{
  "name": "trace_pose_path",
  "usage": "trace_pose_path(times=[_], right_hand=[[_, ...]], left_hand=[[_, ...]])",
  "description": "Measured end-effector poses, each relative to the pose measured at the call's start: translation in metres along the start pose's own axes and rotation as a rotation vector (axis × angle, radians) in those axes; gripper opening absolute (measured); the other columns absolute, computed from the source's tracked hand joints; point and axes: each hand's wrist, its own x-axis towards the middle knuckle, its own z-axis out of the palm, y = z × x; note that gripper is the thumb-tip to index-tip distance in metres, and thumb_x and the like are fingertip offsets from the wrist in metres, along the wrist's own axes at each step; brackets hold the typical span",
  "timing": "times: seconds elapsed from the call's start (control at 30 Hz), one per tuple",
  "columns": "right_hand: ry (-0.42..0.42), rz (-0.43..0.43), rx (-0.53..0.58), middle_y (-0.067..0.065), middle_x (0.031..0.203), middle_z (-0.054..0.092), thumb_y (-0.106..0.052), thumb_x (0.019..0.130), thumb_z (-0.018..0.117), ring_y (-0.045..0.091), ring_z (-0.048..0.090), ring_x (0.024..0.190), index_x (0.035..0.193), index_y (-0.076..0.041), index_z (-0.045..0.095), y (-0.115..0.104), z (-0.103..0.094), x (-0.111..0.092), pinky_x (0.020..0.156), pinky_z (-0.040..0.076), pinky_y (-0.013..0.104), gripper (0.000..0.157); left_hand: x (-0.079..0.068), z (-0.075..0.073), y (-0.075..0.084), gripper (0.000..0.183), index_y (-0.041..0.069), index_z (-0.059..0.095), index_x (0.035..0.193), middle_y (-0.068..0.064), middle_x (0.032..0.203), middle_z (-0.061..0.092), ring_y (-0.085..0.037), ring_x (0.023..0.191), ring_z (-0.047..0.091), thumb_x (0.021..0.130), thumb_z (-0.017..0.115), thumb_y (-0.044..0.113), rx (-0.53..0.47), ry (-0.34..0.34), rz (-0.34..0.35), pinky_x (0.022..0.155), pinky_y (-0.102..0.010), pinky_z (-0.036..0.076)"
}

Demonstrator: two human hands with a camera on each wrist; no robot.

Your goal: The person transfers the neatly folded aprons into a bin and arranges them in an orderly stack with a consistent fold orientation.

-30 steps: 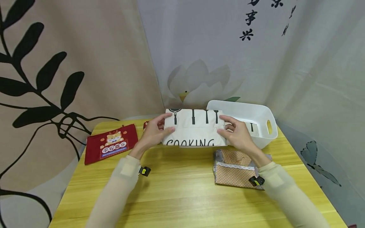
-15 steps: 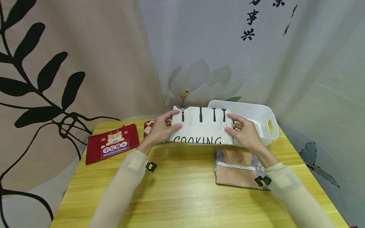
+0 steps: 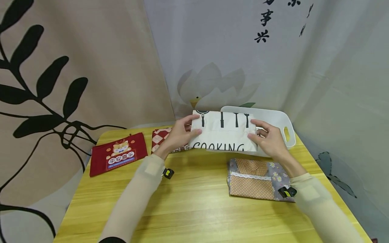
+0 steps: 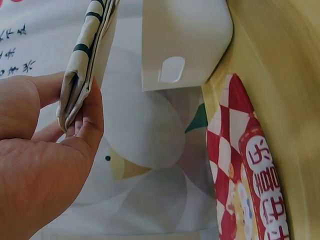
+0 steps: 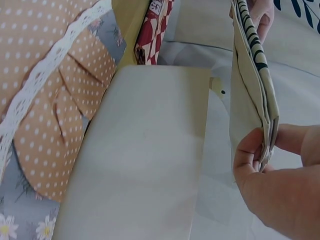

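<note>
A folded white cloth point(image 3: 223, 133), printed with black utensils and the word COOKING, is held up in front of the white basket point(image 3: 273, 118). My left hand point(image 3: 180, 133) pinches its left end, thumb on the front and fingers behind. At the right end my right hand point(image 3: 268, 139) grips it the same way. Both wrist views show the cloth edge-on as several stacked layers; the left hand point(image 4: 55, 135) and right hand point(image 5: 280, 160) each clasp an end. The cloth hides much of the basket, including its inside.
A red folded cloth with a cartoon animal point(image 3: 118, 153) lies at the table's left. Behind my left hand sits a red-and-white checked cloth point(image 3: 159, 137). A folded polka-dot and floral cloth point(image 3: 252, 179) lies before the basket on the wooden table point(image 3: 194, 209). A printed curtain point(image 3: 209, 50) hangs behind.
Both hands have carried the folded white cloth rightward and slightly up, across the front of the basket. More of the checked cloth and of the floral cloth now shows.
</note>
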Motion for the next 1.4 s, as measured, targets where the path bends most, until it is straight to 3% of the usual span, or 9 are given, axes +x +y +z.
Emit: trace_pose_path(times=[0.07,0.23,0.3,0.6,0.87,1.03,1.4], right_hand=[[0.004,0.004,-0.009,-0.008,0.101,0.064,-0.014,0.104,0.082,-0.005,0.061,0.086,0.163,-0.009,0.060,0.001,-0.003,0.000,0.054,0.043,0.018,0.063],[0.015,0.014,-0.023,-0.010,0.097,0.065,-0.015,0.104,0.082,-0.005,0.061,0.082,0.163,-0.009,0.060,0.003,-0.012,-0.001,0.052,0.040,0.020,0.063],[0.022,0.014,-0.024,-0.011,0.105,0.065,-0.014,0.104,0.081,-0.006,0.060,0.083,0.163,-0.008,0.060,0.005,-0.016,-0.001,0.053,0.041,0.019,0.063],[0.037,0.035,-0.065,-0.006,0.108,0.062,-0.016,0.106,0.079,-0.006,0.059,0.088,0.165,-0.009,0.058,0.013,-0.031,-0.001,0.059,0.045,0.017,0.063],[0.054,0.059,-0.057,-0.006,0.129,0.056,-0.013,0.106,0.078,-0.007,0.059,0.097,0.166,-0.007,0.056,0.019,-0.042,0.002,0.073,0.054,0.010,0.064],[0.050,0.084,-0.079,-0.007,0.132,0.056,-0.016,0.108,0.077,-0.004,0.060,0.099,0.168,-0.010,0.054,0.023,-0.050,0.004,0.073,0.056,0.012,0.064],[0.081,0.123,-0.077,-0.015,0.132,0.058,-0.016,0.108,0.077,-0.003,0.060,0.097,0.169,-0.010,0.053,0.031,-0.063,0.008,0.073,0.055,0.012,0.065]], left_hand=[[0.003,0.003,0.002,0.059,0.017,0.060,0.162,-0.014,0.143,0.073,-0.029,0.121,0.076,0.106,0.080,0.013,-0.017,-0.006,-0.001,0.091,-0.026,0.066],[0.011,0.012,0.004,0.060,0.019,0.060,0.162,-0.014,0.150,0.071,-0.031,0.132,0.075,0.106,0.081,0.014,-0.002,0.001,-0.014,0.106,-0.039,0.067],[0.015,0.015,0.005,0.060,0.019,0.061,0.162,-0.014,0.152,0.070,-0.033,0.133,0.075,0.105,0.081,0.013,-0.002,-0.001,-0.011,0.109,-0.043,0.067],[0.028,0.031,0.008,0.061,0.021,0.061,0.162,-0.010,0.148,0.072,-0.027,0.124,0.076,0.105,0.083,0.018,0.058,0.005,0.007,0.104,-0.039,0.066],[0.041,0.044,0.014,0.060,0.016,0.060,0.163,-0.011,0.138,0.077,-0.025,0.116,0.076,0.106,0.081,0.016,0.052,-0.011,0.032,0.094,-0.031,0.064],[0.049,0.052,0.015,0.058,0.016,0.061,0.162,-0.012,0.138,0.076,-0.024,0.112,0.076,0.106,0.081,0.016,0.047,-0.006,0.046,0.090,-0.028,0.063],[0.061,0.069,0.018,0.058,0.015,0.062,0.160,-0.014,0.135,0.073,-0.026,0.113,0.074,0.106,0.082,0.016,0.038,0.031,0.046,0.092,-0.033,0.067]])
